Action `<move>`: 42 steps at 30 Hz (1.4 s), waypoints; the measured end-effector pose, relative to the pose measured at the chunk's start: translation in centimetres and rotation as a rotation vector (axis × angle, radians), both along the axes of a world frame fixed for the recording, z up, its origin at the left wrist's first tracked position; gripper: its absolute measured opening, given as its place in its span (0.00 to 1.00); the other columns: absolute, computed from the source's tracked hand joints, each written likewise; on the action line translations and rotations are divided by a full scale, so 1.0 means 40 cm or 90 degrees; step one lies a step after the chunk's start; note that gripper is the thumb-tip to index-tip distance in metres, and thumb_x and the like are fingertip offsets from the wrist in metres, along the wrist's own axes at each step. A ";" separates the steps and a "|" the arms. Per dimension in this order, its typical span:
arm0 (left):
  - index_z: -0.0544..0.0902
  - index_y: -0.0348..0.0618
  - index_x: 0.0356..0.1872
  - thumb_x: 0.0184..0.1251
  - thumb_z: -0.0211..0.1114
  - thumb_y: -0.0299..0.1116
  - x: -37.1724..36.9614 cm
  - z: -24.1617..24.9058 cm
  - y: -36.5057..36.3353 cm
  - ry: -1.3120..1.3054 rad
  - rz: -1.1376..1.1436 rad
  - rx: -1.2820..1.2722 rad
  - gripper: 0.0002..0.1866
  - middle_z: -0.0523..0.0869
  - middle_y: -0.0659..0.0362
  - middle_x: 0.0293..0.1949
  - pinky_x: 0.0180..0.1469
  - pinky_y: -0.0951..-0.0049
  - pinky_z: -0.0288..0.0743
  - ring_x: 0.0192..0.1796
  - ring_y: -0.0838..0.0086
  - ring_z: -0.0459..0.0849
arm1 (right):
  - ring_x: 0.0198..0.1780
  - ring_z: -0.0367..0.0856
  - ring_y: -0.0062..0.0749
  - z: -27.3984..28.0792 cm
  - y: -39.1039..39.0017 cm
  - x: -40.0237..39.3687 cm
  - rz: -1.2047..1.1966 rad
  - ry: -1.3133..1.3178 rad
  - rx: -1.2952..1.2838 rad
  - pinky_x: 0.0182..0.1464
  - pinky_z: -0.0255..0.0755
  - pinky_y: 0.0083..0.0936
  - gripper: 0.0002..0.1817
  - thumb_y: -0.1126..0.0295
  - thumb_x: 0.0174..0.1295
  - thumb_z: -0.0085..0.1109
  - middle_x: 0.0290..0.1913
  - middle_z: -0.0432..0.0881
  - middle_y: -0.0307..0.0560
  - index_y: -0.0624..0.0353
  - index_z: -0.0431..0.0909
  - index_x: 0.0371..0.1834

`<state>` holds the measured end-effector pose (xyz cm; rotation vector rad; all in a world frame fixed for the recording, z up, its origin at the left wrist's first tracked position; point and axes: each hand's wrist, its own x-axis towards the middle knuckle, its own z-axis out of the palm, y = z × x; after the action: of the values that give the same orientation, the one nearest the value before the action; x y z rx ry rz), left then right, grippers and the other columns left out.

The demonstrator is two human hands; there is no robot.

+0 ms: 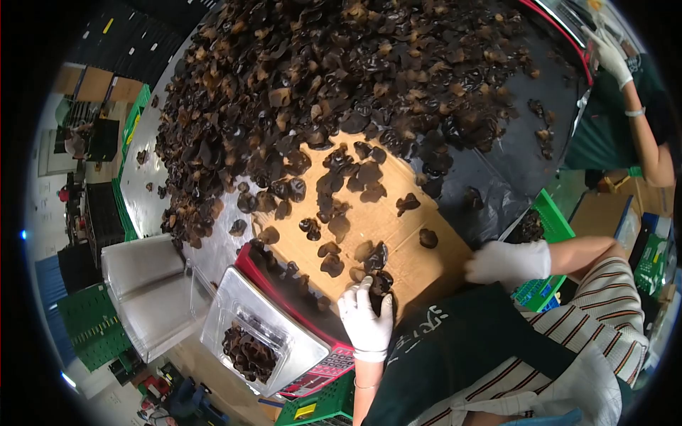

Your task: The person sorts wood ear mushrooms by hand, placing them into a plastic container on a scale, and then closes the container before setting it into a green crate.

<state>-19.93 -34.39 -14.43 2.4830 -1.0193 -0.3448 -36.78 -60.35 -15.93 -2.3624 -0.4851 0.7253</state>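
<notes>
Dark brown fungus pieces (331,265) lie scattered on a sheet of brown cardboard (433,266). At the cardboard's lower edge my left hand (366,319), in a white glove, has its thumb and fingers around a dark fungus piece (381,283). My right hand (506,263), also gloved in white, is at the right end of the cardboard. It is blurred, and its fingers and anything in them cannot be made out. A large heap of fungus (320,71) covers the metal table beyond the cardboard.
A scale (320,351) holds a clear plastic tray (291,362) with fungus in it. Empty clear trays (153,291) stand to the left. Green crates (550,220) are at the right and below. A co-worker's gloved hand (609,57) shows at the top right.
</notes>
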 end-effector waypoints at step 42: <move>0.81 0.46 0.53 0.59 0.62 0.28 0.059 0.043 0.001 0.028 0.059 -0.027 0.18 0.73 0.40 0.62 0.72 0.46 0.57 0.66 0.41 0.68 | 0.64 0.71 0.41 -0.023 0.025 0.271 -0.241 -0.386 0.154 0.73 0.53 0.52 0.10 0.62 0.62 0.60 0.52 0.78 0.42 0.51 0.78 0.44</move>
<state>-17.56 -34.35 -12.70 2.4633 -0.8811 -0.3442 -25.93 -59.36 -16.84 -2.3128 -0.3270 -0.2237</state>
